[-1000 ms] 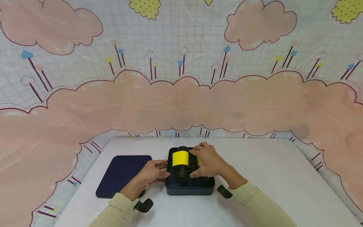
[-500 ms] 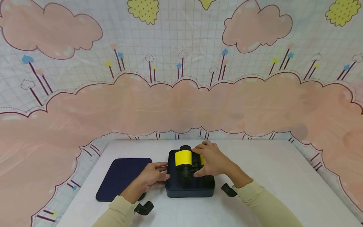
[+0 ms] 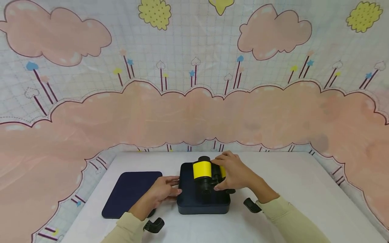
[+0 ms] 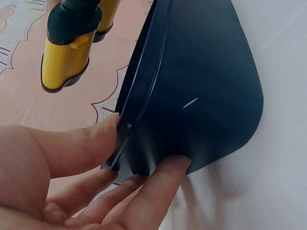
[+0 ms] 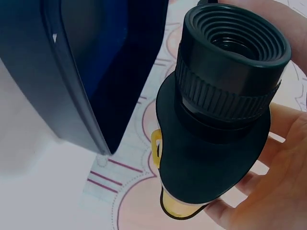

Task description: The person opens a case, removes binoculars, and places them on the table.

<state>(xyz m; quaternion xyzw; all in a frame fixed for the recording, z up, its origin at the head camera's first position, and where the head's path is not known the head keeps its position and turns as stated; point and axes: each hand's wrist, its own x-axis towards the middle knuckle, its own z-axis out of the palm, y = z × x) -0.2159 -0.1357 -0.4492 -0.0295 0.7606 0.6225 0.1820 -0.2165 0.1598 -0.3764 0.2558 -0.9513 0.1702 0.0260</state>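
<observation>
binoculars [image 3: 202, 169] are hanging over the right part of the dark box [image 3: 189, 199], and the right hand [image 3: 233, 172] is curling its thumb and fingers round them. the left hand [image 3: 162, 191], loosely extended, is touching the box's left wall. a dark blue lid [image 3: 129, 189] is lying beside it on the white table [image 3: 288, 172].

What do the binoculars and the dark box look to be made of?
Binoculars: likely matte black plastic or rubber, from the ribbed ring; yellow panels look smooth, material unclear.
Box: probably painted metal, from its thin rim and satin dark-blue sheen; plastic is possible.
</observation>
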